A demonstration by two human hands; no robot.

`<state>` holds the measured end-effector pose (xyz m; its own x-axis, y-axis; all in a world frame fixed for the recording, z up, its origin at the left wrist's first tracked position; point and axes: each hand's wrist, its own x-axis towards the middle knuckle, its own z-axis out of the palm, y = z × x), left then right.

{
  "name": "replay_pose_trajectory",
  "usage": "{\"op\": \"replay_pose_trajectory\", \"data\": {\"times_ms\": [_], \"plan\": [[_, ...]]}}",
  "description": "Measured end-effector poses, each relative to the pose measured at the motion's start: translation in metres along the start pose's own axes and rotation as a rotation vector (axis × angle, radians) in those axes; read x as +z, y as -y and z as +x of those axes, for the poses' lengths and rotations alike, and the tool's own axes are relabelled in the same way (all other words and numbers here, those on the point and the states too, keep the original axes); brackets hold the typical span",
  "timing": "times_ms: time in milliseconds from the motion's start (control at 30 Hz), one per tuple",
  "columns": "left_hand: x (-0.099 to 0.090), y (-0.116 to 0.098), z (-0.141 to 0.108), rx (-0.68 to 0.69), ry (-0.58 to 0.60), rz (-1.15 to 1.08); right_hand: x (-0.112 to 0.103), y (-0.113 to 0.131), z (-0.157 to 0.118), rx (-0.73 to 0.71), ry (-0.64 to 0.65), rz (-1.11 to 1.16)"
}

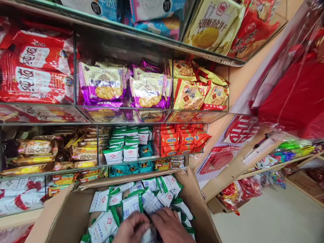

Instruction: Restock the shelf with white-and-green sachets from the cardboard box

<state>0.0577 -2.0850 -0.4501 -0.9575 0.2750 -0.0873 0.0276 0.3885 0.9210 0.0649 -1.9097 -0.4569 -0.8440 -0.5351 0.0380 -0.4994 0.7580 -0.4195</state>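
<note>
Low in the view, both hands are inside an open cardboard box (59,217) of small white-and-green snack packets (103,226). My left hand (133,227) is closed, its thumb and fingers pinched on one snack packet (149,235) between the hands. My right hand (171,225) has its fingers curled over the other side of that packet, and its fingertips are partly hidden. The packet is blurred and largely covered. Just behind the box, the same kind of white-and-green packets (130,152) stand stacked in rows in a shelf compartment.
Glass-edged shelves hold red biscuit packs (42,84), purple-and-cream biscuits (105,82), yellow packs (191,94) and small red packets (170,140). A red item in clear plastic (296,91) hangs at the right. Bagged goods (245,192) sit low above the pale floor (255,222).
</note>
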Motion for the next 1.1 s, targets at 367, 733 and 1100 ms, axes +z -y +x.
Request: {"op": "replay_pose_trajectory", "data": {"times_ms": [367,733,1100], "plan": [[-0.009,-0.052,-0.004,-0.132,-0.353,-0.597,-0.039,0.042,0.038,0.26,-0.318,1.375],[-0.021,-0.03,-0.008,-0.22,-0.079,-0.528,-0.026,0.035,0.036,0.386,-0.443,1.355],[-0.017,-0.014,-0.014,-0.189,-0.089,-0.473,-0.058,0.037,0.027,0.15,-0.171,0.872]]}}
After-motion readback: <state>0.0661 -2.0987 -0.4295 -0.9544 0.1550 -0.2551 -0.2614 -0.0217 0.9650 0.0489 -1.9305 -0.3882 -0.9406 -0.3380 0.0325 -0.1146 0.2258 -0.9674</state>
